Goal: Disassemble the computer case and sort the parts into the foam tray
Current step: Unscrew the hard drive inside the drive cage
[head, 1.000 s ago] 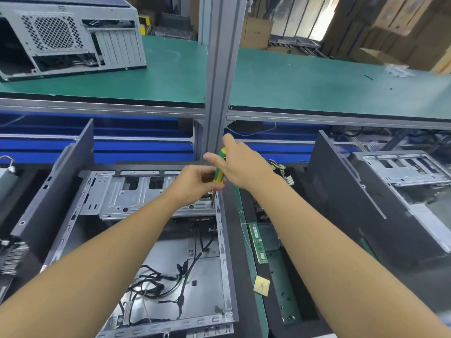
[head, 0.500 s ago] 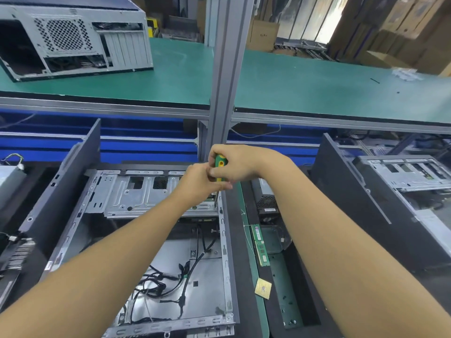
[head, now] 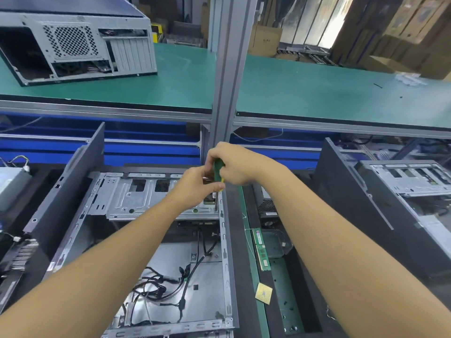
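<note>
Left grip (head: 195, 184) pinches the screwdriver (head: 219, 167) low on its handle. Right grip (head: 235, 167) wraps the handle top. Shaft near-upright, tip straight below both grips, on the drive cage (head: 127, 198) corner inside the case (head: 225, 264).

Green upper bench (head: 317, 93) — grey computer case (head: 80, 45) at left

Case interior (head: 207, 276): left open from above; the floor is partly crossed by black cables (head: 158, 289).
Far end: roofed by the drive cage (head: 136, 198).
Far right corner: taken up by the left grip (head: 195, 186), right grip (head: 236, 167) and screwdriver (head: 218, 168).
Left flank: walled by an upright dark panel (head: 68, 198).
Behind: blocked by the post (head: 227, 93) and the upper desk (head: 317, 93).
</note>
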`<state>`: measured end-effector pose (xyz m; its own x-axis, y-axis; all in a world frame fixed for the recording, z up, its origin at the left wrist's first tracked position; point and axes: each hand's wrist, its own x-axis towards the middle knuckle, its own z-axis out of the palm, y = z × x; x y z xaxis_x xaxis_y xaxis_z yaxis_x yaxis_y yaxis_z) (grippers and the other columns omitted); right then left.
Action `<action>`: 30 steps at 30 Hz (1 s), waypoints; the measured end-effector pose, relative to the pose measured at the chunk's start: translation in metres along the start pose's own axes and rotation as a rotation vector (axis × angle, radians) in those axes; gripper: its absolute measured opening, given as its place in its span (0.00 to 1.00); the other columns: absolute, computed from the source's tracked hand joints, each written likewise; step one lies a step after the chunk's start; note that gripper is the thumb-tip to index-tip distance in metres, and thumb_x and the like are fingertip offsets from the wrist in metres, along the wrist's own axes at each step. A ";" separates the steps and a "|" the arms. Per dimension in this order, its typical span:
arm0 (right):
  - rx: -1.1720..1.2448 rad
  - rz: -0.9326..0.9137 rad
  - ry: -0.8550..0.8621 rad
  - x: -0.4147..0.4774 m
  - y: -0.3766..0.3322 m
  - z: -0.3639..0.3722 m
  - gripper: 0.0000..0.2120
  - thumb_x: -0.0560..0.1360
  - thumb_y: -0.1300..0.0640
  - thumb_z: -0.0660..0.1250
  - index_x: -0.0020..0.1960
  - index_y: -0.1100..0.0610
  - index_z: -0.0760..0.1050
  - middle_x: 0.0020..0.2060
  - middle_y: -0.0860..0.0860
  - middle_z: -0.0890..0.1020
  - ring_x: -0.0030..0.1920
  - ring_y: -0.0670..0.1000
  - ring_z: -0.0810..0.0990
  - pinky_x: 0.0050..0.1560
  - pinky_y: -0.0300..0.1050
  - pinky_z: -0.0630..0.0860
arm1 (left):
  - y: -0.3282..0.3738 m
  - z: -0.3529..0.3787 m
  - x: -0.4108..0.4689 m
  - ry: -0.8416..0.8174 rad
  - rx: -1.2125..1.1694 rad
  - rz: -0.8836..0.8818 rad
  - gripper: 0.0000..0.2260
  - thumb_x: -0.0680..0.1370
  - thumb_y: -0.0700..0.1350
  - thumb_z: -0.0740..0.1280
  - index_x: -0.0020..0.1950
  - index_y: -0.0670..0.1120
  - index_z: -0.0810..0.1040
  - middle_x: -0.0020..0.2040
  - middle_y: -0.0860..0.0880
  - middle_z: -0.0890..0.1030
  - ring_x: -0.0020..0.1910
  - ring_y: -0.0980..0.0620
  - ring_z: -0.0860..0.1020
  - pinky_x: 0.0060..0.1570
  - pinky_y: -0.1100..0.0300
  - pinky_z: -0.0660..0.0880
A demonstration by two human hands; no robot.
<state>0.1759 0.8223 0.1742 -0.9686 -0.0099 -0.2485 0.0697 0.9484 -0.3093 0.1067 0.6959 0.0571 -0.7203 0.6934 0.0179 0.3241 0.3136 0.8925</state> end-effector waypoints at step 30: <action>-0.022 0.171 0.088 0.011 0.000 0.008 0.08 0.79 0.61 0.60 0.57 0.52 0.71 0.60 0.55 0.72 0.52 0.56 0.71 0.49 0.49 0.70 | 0.001 -0.012 0.000 -0.122 -0.171 0.057 0.16 0.79 0.34 0.66 0.66 0.44 0.77 0.59 0.51 0.83 0.57 0.59 0.81 0.57 0.64 0.77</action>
<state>0.1671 0.8195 0.1639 -0.9602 0.1787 -0.2147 0.2307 0.9406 -0.2492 0.0997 0.6884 0.0629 -0.6212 0.7832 0.0253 0.2462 0.1644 0.9552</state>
